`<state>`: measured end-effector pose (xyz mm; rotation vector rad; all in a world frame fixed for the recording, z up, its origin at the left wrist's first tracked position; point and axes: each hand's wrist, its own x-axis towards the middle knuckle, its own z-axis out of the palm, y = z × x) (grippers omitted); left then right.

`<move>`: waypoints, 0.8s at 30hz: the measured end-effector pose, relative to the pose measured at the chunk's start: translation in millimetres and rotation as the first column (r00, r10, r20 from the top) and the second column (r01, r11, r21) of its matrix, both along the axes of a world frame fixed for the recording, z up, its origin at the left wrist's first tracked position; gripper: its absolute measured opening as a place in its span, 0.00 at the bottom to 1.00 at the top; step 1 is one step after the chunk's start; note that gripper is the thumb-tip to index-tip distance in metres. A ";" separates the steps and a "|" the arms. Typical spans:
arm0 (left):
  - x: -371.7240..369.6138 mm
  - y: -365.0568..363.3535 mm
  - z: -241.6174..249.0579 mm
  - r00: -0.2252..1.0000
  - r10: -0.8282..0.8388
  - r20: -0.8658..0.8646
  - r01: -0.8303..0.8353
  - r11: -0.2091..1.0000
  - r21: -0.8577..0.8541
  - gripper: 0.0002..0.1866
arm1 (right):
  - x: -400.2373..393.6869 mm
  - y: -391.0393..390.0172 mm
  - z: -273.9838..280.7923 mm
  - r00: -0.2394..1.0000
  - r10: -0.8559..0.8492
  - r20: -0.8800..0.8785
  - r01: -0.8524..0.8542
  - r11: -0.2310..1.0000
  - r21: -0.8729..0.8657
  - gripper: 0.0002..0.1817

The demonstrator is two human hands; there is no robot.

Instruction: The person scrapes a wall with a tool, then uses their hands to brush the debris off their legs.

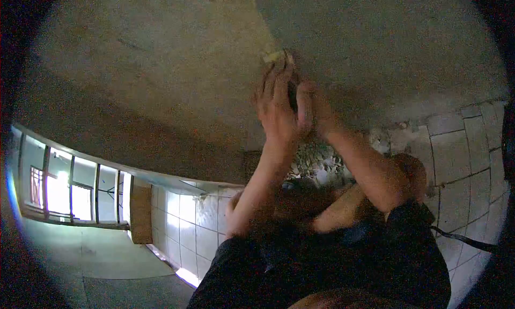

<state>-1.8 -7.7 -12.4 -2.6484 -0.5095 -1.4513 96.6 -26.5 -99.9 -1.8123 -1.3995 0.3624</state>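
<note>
Both hands meet at the upper middle of the head view, right against a grey-beige wall [188, 56]. My left hand [276, 107] lies over a small yellowish block-like piece [273, 56], which shows past its fingertips. Beside it, my right hand [308, 105] is closed, its fingers wrapped round a dark object [292, 97] that appears between the two hands. Motion and dim light blur the fingers, and I cannot tell what kind of tool this is. A slanted edge between a lighter and a darker patch of wall runs down to the hands.
Pale debris [316, 161] lies below the hands, near my bent legs. White tiles [461, 148] spread at the right and lower left. A barred window [70, 183] lets in bright light at the left. A black cable or strap [466, 240] extends at the lower right.
</note>
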 end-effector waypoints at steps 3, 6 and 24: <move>-2.4 2.8 -17.6 1.000 -0.008 -0.015 0.007 1.000 -0.018 0.26 | -2.9 -9.0 -7.2 0.998 -0.015 0.064 0.018 0.999 -0.045 0.18; -17.3 3.8 -48.1 0.999 0.036 -0.030 -0.041 0.984 -0.175 0.25 | -3.4 -17.6 -14.4 0.993 -0.032 0.117 0.044 0.995 -0.094 0.18; -44.3 -200.4 38.5 0.426 -0.901 0.082 0.765 0.310 -0.565 0.20 | 28.4 -25.0 -144.5 0.922 0.288 0.258 -0.055 0.757 -0.651 0.25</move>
